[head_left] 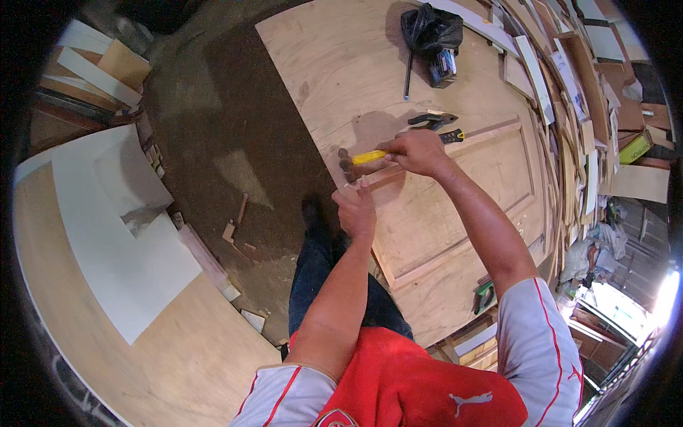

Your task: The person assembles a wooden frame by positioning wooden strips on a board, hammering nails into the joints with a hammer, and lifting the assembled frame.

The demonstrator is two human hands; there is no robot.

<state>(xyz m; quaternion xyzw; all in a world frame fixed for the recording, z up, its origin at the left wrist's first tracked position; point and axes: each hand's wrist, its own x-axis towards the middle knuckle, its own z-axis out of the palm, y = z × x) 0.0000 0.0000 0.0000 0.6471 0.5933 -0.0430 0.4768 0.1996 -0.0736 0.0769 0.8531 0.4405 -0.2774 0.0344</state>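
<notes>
My right hand (418, 152) is wrapped around a hammer (368, 157) with a yellow handle and a black grip end. The hammer's head hangs just above my left hand (356, 211). My left fingers are pinched together at the left corner of a thin wooden frame (390, 172); whatever sits between them is too small to make out. That frame lies on a large plywood sheet (313, 71). Just beyond my right hand rests a pair of dark pliers (431, 120).
A black plastic bag (431, 30) and a small blue box (442, 67) lie on the far plywood, beside a thin dark rod (408, 75). A green-handled tool (484, 297) is near the right edge. Stacked boards (569, 121) line the right; a white panel (107, 235) lies left.
</notes>
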